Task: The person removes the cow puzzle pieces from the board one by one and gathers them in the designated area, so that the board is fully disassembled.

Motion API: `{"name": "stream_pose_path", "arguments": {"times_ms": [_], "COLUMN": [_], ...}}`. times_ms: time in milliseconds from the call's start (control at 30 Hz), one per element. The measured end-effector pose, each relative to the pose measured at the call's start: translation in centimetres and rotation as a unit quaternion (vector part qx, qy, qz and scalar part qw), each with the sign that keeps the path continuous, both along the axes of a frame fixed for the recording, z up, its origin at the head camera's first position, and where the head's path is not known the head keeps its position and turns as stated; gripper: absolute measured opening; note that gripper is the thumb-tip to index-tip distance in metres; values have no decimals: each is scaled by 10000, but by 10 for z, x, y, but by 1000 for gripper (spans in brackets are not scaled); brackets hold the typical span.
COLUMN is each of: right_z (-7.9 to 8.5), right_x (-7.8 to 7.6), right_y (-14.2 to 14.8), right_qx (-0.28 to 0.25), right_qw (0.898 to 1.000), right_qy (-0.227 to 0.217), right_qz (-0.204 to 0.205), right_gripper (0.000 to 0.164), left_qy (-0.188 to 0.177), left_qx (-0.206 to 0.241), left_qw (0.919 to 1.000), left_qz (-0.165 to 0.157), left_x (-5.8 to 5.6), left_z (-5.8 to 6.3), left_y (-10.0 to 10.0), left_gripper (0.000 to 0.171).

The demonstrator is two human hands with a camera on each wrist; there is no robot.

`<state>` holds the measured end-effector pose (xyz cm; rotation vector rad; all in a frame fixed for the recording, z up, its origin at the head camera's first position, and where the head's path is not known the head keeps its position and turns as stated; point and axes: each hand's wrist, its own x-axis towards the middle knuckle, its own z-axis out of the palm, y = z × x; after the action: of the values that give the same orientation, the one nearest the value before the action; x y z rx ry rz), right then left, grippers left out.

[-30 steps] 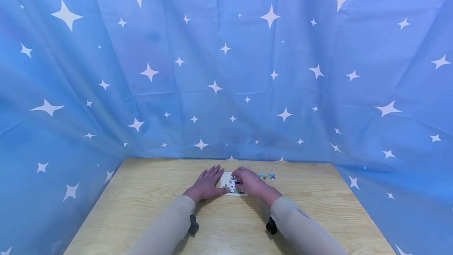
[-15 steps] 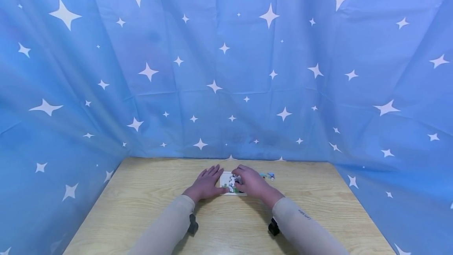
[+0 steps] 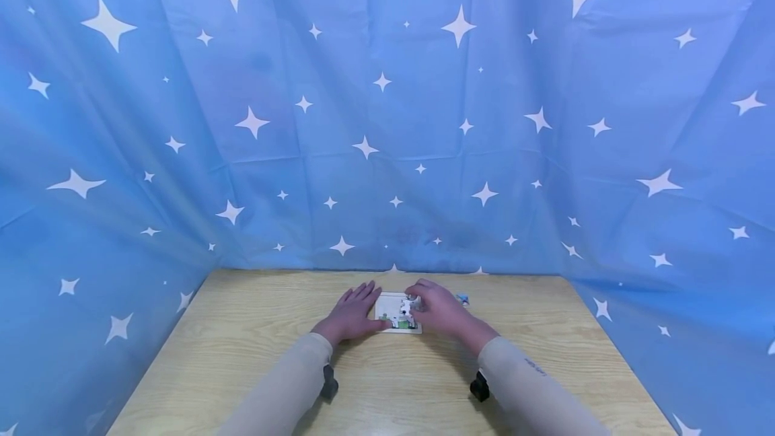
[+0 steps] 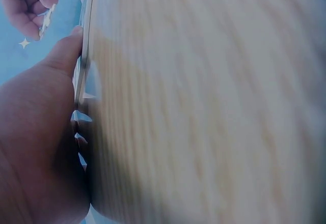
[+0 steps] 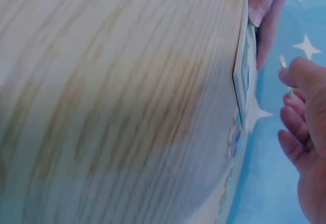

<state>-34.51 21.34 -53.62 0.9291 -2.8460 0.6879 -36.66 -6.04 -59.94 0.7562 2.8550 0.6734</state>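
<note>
A small white puzzle board (image 3: 388, 304) lies flat on the wooden table, with green and white printed parts along its near side. My left hand (image 3: 351, 316) rests at its left, fingers stretched forward and thumb on the board's near left corner. Over the right part of the board, my right hand (image 3: 440, 309) pinches a puzzle piece (image 4: 47, 23) between thumb and fingers. Both wrist views show that piece raised above the board, seen edge-on; the right wrist view shows its thin edge (image 5: 283, 61) by the thumb.
Just beyond the right hand lies a loose blue puzzle piece (image 3: 463, 299); more loose pieces (image 5: 234, 138) appear beside the board in the right wrist view. A blue curtain (image 3: 387, 120) with white stars hangs behind the table (image 3: 254, 328).
My right hand has lifted a puzzle piece and shifted slightly right, showing more of the board and covering more of the loose pieces. The left hand has stayed in place.
</note>
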Motion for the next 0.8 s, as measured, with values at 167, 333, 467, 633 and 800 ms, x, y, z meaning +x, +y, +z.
{"name": "stream_pose_path", "arguments": {"times_ms": [167,333,467,633,800], "right_z": [3,3,2,3,4], "right_x": [1,3,4,6,8], "right_y": [7,15,23,33,40], "right_qx": [-128,-238,-359,-390,-355], "right_qw": [9999,9997,9993,9992,9993], "right_qy": [-76,-44,10,-16,-46], "right_qz": [-44,-48,-25,24,-80], "right_gripper": [40,41,41,42,42], "left_qy": [20,46,60,45,76], "left_qx": [2,-11,-38,-59,-17], "left_qw": [10000,10000,10000,10000,10000], "left_qz": [18,-26,-42,-33,-23], "left_x": [-1,5,5,-1,-5], "left_z": [-1,6,6,-1,-6], "left_y": [0,0,0,0,-1], "left_gripper": [102,103,102,101,102]}}
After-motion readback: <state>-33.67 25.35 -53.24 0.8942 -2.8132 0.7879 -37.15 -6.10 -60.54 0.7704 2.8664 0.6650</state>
